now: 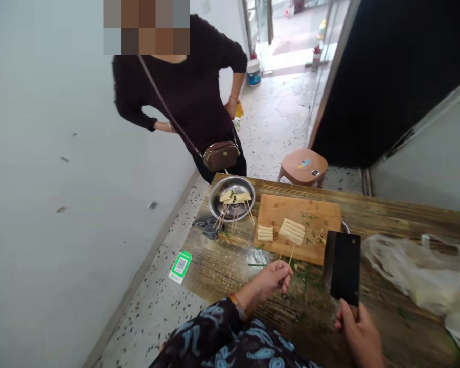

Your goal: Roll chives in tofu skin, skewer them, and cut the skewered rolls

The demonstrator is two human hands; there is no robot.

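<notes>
My left hand (276, 278) is closed round the bare ends of two thin wooden skewers. Pale yellow strips, looking like rolled tofu skin (292, 231), sit on those skewers above the cutting board (301, 206). My right hand (358, 327) grips the handle of a cleaver (345, 266), its broad dark blade held upright to the right of the board. A second short row of pale strips (265, 233) lies at the board's left side. Beyond it a steel bowl (213, 203) holds several skewered pieces, their sticks poking over the rim.
A person (180, 97) stands across the wooden table (214, 266). A dark cloth (209, 227) lies by the bowl, a QR-code card (181, 266) at the left edge. Plastic bags (410, 260) cover the right side. A stool (304, 166) stands behind; green scraps lie near the board.
</notes>
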